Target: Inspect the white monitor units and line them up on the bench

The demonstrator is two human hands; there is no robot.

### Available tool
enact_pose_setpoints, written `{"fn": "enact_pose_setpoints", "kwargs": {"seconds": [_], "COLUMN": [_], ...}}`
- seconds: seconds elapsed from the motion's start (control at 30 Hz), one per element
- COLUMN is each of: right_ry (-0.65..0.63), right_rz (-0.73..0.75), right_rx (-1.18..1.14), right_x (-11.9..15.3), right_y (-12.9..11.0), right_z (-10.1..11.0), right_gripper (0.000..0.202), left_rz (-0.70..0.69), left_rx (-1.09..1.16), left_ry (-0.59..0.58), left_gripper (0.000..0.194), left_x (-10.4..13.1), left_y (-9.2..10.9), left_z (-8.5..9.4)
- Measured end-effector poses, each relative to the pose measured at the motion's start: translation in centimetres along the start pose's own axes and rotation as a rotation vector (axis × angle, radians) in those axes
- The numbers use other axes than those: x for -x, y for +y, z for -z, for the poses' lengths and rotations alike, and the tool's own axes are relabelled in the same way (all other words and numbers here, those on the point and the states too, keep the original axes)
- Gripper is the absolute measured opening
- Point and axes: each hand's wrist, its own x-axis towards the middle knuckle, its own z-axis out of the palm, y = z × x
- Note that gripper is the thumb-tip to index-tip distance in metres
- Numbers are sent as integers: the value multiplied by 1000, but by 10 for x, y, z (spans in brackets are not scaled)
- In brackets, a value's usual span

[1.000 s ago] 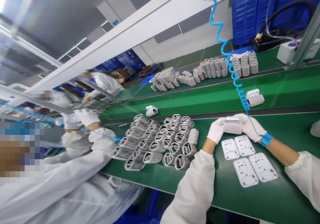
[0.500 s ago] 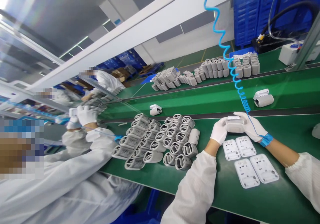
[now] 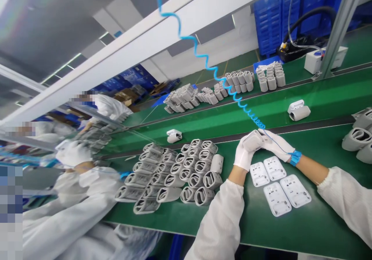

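Observation:
My gloved left hand is closed around one side of a grey rolled cuff with a white part. On its other side, the fingers of my gloved right hand press against it. It is tilted, and my fingers hide part of it. Just below my hands, several white plastic panels lie flat with small cut-outs facing up. A blue strap circles my right wrist, joined to a coiled blue cord.
Many rolled grey cuffs stand in rows to my left, and others at the right edge. Cuffs with white units sit on the green belt. A co-worker's gloved hands are at far left. A metal post rises at right.
The view has swung right, so the scene sits further left and more cuffs show at the right edge. The cuff in my hands has turned and now tilts.

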Motion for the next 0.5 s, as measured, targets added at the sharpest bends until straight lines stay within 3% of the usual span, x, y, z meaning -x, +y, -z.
{"fn": "enact_pose_setpoints", "kwargs": {"seconds": [0.07,0.17,0.3,0.43,0.5], "right_ry": [66,130,88,78,75], "right_rz": [-30,-60,-29,6,-36], "right_rx": [-26,-74,-12,180,165], "right_x": [-2,-2,1,2,1], "right_y": [8,10,-4,-14,-12], "right_z": [1,5,8,7,6], "right_gripper": [89,78,59,44,45], "left_rz": [-94,-281,-403,-507,-535], "left_rx": [-109,-470,-713,-760,-790], "left_ry": [-21,-86,-161,-168,-181], "left_gripper": [68,94,121,94,81], "left_x": [9,24,36,35,32], "left_y": [2,5,11,19,22], "left_z": [0,-4,-10,-10,-9]}}
